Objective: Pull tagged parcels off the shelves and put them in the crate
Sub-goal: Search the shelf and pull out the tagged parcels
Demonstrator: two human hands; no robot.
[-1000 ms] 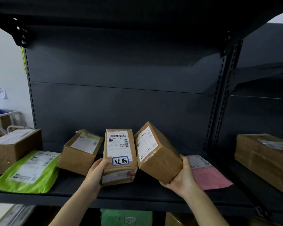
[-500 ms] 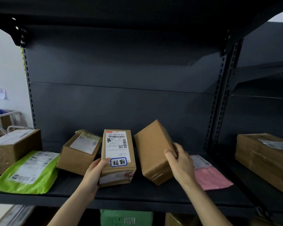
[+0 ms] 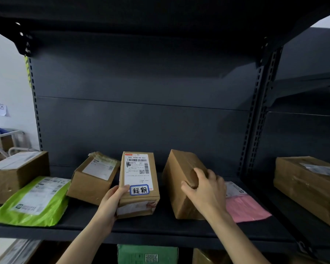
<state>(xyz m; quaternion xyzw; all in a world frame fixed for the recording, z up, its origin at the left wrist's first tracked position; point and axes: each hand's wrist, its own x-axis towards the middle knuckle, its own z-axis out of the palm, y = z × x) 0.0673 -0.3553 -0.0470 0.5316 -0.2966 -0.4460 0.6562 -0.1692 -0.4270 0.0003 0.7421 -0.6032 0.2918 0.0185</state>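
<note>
A brown cardboard parcel (image 3: 138, 180) with a white shipping label and a blue-edged handwritten tag stands tilted up at the middle of the dark shelf (image 3: 160, 227). My left hand (image 3: 111, 203) grips its lower left edge. To its right, a plain brown box (image 3: 181, 180) rests on the shelf with its blank sides showing. My right hand (image 3: 204, 189) lies over that box's right corner, fingers curled on it. No crate is in view.
On the shelf's left lie a small labelled box (image 3: 92, 178), a green mailer bag (image 3: 32, 202) and a larger box (image 3: 13, 172). A pink mailer (image 3: 244, 204) lies behind my right hand. A big box (image 3: 311, 185) fills the right bay. More parcels sit on the shelf below.
My right hand turned the plain box from tilted with its label showing to resting on the shelf, label hidden, and shifted it right. My left hand kept the tagged parcel propped up.
</note>
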